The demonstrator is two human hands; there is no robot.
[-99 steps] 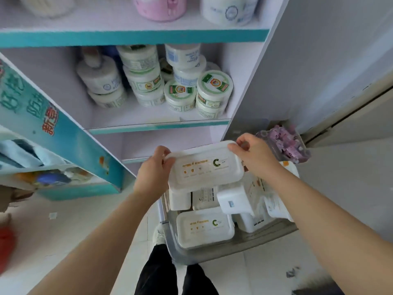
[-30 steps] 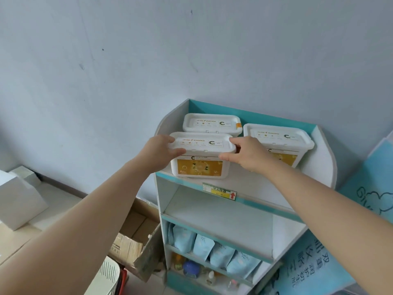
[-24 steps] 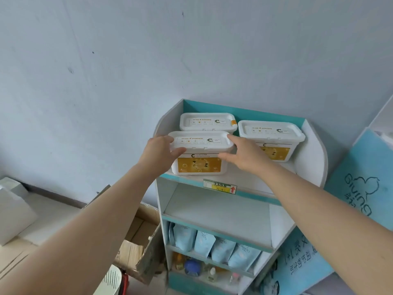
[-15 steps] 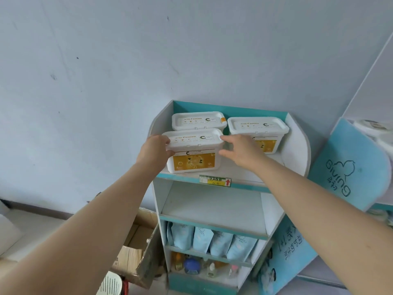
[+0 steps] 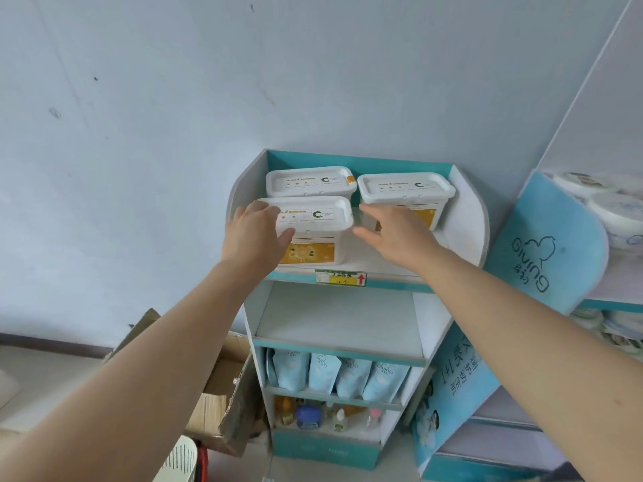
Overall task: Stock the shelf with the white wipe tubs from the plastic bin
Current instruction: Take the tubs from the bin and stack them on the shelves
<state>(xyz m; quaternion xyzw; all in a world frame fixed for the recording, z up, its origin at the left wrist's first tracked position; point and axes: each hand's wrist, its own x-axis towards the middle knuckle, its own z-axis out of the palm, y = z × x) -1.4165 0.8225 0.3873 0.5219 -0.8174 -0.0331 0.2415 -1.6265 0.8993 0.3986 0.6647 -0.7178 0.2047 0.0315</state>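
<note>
Right hand (image 5: 393, 231) has let go: fingers straight, spread, just right of white rectangular plastic wipe tub (image 5: 315, 234). Left hand (image 5: 255, 234) has slackened, fingers relaxed against its left end. Tub sits on teal-edged white top shelf (image 5: 362, 259); placement judged complete.

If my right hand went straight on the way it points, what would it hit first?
Probably the rear tub: the right hand aims through the gap between front tub and right tub; depth unclear.
</note>
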